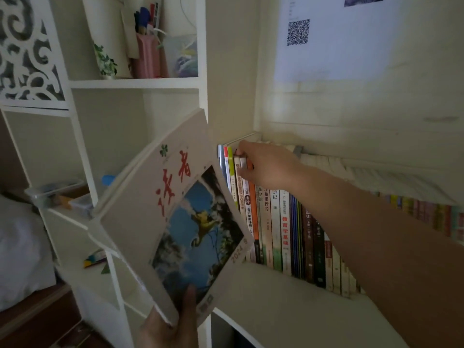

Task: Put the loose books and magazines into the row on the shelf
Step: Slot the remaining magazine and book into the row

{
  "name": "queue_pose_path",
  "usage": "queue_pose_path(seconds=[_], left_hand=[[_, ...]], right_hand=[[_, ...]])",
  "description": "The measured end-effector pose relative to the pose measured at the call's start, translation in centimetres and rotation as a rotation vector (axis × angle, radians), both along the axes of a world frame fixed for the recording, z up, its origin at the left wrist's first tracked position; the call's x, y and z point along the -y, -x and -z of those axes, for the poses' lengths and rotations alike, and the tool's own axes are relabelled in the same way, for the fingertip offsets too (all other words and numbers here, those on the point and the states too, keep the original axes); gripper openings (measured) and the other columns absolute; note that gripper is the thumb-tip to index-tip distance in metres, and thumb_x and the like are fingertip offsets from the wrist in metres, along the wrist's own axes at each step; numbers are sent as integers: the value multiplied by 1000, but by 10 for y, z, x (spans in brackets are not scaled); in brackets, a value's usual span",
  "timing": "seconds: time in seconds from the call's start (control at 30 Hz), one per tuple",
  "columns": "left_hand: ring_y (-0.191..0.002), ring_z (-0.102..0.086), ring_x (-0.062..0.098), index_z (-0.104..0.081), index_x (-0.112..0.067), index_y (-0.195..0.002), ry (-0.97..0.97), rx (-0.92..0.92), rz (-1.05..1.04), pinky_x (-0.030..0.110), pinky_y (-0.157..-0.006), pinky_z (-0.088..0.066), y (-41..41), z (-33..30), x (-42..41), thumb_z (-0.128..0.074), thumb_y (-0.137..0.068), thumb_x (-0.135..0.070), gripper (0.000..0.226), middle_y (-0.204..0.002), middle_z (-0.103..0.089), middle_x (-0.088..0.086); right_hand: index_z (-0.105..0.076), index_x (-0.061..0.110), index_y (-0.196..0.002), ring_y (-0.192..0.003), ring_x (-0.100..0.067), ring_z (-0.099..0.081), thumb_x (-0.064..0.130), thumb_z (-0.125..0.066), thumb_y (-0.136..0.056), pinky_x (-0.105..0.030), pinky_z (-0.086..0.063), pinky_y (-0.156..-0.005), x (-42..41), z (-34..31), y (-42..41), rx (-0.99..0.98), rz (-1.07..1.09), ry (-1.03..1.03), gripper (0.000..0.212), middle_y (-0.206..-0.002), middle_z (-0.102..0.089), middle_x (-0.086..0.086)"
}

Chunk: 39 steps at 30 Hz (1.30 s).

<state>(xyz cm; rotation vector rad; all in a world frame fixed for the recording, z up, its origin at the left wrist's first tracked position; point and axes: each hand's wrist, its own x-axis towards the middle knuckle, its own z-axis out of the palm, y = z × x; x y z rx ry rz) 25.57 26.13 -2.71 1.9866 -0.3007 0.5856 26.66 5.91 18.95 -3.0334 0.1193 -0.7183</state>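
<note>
Lower centre of frame: left hand [173, 325] clamps the magazine [175, 217] by its bottom corner, long axis tilted up-right, top edge aimed at the row's left end. Right of it, right hand [263, 164] pinches spine tops in the row of books [288, 222], likely parting a gap just beside the magazine.

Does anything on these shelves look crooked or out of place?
Only the magazine: it is tilted in the left hand, outside the row of books, which stands upright. The right hand grips the tops of spines at the row's left end.
</note>
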Motion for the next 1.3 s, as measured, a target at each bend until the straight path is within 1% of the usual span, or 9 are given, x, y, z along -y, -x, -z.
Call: queue_pose_path(seconds=[0.07, 0.2, 0.3, 0.43, 0.57, 0.77, 0.93, 1.17, 1.3], left_hand=[[-69, -59, 20, -71, 5, -72, 168, -56, -47, -2, -63, -37, -3, -3, 11, -81, -68, -18, 25, -72, -69, 25], [-73, -64, 38, -65, 0, -70, 195, -158, 56, 16, -61, -39, -4, -7, 19, -77, -69, -5, 13, -75, -68, 28], [-75, -64, 37, -69, 8, -83, 225, -97, 52, 7, -62, -41, -2, -12, 19, -76, -71, -5, 18, -77, -68, 27], [-55, -58, 18, -68, -4, -77, 239, 22, 116, -9, -55, -33, -1, -23, 15, -68, -76, -39, 35, -60, -57, 1], [-74, -55, 18, -67, 7, -75, 189, 144, 50, 9, -61, -37, -1, -38, 20, -72, -77, -8, 16, -62, -62, 8], [-72, -49, -11, -68, -1, -94, 359, 204, 112, 6, -62, -42, 6, -60, 37, -47, -82, -42, 48, -70, -55, -7], [-52, -41, 0, -68, 8, -94, 237, 249, 116, 10, -62, -40, 12, -58, 35, -38, -90, -46, 62, -62, -50, -6], [-55, -64, 31, -69, 4, -77, 289, 176, 42, 30, -55, -48, 9, -44, 35, -44, -81, -51, 60, -64, -67, 19], [-56, -62, 16, -70, 5, -83, 258, 187, 113, 34, -62, -56, 13, -49, 40, -44, -83, -50, 61, -64, -68, 16]], right_hand=[[-53, 18, -111, -85, -16, -58, 30, -50, -90, -28, -39, -70, 1, 2, -2, 63, 40, -21, 25, -102, -64, 2], [-57, 17, -100, -84, -18, -62, 45, -50, -90, -28, -40, -64, 2, 1, -4, 133, 94, 14, 31, -95, -67, 1], [-59, 17, -97, -84, -19, -61, 44, -51, -90, -28, -39, -63, 3, -2, -5, 168, 148, 78, 30, -92, -67, -1], [-62, 18, -93, -79, -21, -61, 32, -46, -90, -28, -42, -63, 4, 7, -9, 216, 154, 76, 21, -84, -62, 0], [-68, 21, -98, -80, -22, -58, 28, -38, -95, -28, -40, -64, 4, 15, -11, 195, 84, 85, 31, -94, -57, -2], [-64, 25, -100, -85, -20, -58, 37, -54, -87, -28, -44, -68, 6, 11, -3, 105, 57, 94, 20, -100, -56, 0], [-62, 27, -103, -91, -19, -57, 37, -58, -82, -36, -49, -78, 3, 7, 2, 48, 53, 98, 23, -102, -54, 1], [-49, 18, -116, -105, -21, -45, 56, -73, -63, -38, -46, -79, -2, 15, 4, 26, 91, 250, 70, -115, -46, -2], [-46, 13, -122, -109, -24, -44, 54, -68, -71, -36, -42, -83, -7, 17, 1, 60, 117, 283, 69, -120, -45, -6]])
